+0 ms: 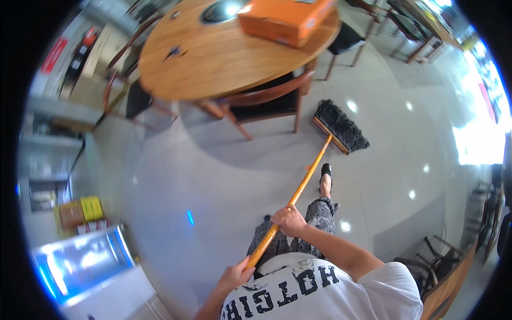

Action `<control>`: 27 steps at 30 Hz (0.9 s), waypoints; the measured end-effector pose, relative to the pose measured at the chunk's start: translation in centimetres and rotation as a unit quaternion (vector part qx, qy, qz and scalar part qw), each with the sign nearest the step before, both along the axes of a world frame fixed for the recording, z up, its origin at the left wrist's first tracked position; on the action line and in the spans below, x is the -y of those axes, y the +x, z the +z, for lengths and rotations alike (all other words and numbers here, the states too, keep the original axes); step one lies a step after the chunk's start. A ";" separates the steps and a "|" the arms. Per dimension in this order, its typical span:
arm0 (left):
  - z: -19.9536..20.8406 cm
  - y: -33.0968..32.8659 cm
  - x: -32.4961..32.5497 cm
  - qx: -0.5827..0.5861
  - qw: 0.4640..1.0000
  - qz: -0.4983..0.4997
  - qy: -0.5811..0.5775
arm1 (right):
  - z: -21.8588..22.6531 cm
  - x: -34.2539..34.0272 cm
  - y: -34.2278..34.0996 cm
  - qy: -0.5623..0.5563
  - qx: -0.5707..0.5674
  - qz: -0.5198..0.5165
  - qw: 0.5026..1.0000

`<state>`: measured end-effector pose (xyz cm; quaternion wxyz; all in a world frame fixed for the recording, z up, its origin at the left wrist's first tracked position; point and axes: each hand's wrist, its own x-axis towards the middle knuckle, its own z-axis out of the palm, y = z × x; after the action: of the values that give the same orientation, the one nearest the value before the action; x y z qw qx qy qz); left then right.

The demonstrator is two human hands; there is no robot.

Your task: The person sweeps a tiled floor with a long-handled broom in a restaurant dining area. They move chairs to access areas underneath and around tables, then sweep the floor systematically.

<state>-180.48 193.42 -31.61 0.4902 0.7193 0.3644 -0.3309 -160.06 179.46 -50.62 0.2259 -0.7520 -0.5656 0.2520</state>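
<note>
Both my hands grip the long yellow wooden handle of a mop (341,127). My left hand (238,277) is wrapped round the handle's upper end, close to my waist. Farther down the shaft, my right hand (289,221) is closed round it, in front of my legs. The handle slants away to the right, ending in a wooden crossbar with a wide head of dark, shaggy strands. That head lies on the shiny grey tiled floor (256,176), just beyond my black shoe and to the right of a wooden chair (266,98).
A round wooden table (202,64) stands ahead, bearing an orange box (282,24). Another chair (136,98) is at its left, and a dark-seated one (348,40) at its right. A lit glass-topped cabinet (85,264) is at lower left. More chairs (434,261) are at lower right.
</note>
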 end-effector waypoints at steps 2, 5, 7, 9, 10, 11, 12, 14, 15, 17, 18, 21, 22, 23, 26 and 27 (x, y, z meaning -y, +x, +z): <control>3.5 -5.4 -0.9 0.041 0.997 0.046 0.050 | 0.4 -2.7 -2.7 -0.048 0.005 0.047 0.998; 7.5 -10.8 -2.5 0.155 0.970 0.145 0.122 | 0.4 -6.3 -5.9 -0.083 -0.041 0.022 0.995; 8.5 -11.8 -3.6 0.198 0.945 0.222 0.134 | 0.1 -8.0 -7.2 -0.074 -0.058 0.035 0.995; 8.2 -11.2 -4.6 0.266 0.914 0.245 0.184 | -0.5 -9.1 -7.5 -0.045 -0.071 0.026 0.996; 7.7 -10.5 -5.2 0.288 0.900 0.249 0.212 | -0.8 -9.5 -7.3 -0.042 -0.070 -0.007 0.997; 7.2 -9.7 -6.1 0.358 0.874 0.216 0.247 | -1.3 -9.9 -6.8 -0.070 -0.072 -0.011 0.995; 6.7 -9.0 -7.1 0.412 0.850 0.174 0.279 | -1.8 -10.1 -6.2 -0.076 -0.078 -0.018 0.994; 5.3 -7.8 -8.6 0.506 0.809 0.140 0.263 | -3.3 -10.8 -4.5 -0.108 -0.082 -0.014 0.991; 4.4 -7.2 -9.2 0.546 0.795 0.150 0.217 | -4.1 -11.2 -3.8 -0.128 -0.076 -0.010 0.989; 3.1 -7.3 -11.3 0.584 0.785 0.198 0.059 | -5.7 -12.2 -3.1 -0.155 -0.069 -0.019 0.985; 2.4 -7.7 -12.3 0.575 0.783 0.232 -0.052 | -6.5 -12.9 -3.1 -0.136 -0.066 -0.026 0.988; 0.1 -8.9 -16.7 0.558 0.761 0.290 -0.162 | -8.6 -16.0 -4.7 -0.139 -0.049 -0.073 0.986; -0.6 -9.3 -18.1 0.555 0.753 0.314 -0.165 | -9.0 -17.3 -5.5 -0.137 -0.037 -0.086 0.986; -1.1 -9.5 -19.3 0.551 0.747 0.334 -0.166 | -9.3 -18.4 -6.4 -0.141 -0.027 -0.107 0.984; -1.9 -10.0 -25.4 0.538 0.750 0.358 -0.142 | -9.8 -23.3 -8.2 -0.156 -0.013 -0.149 0.976; -2.6 -10.4 -27.0 0.542 0.743 0.366 -0.143 | -10.2 -24.9 -8.5 -0.151 -0.004 -0.151 0.977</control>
<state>-190.91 220.40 -34.24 0.7858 0.5100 0.2213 0.2710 -168.54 204.40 -60.79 0.1470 -0.8531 -0.4002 0.3007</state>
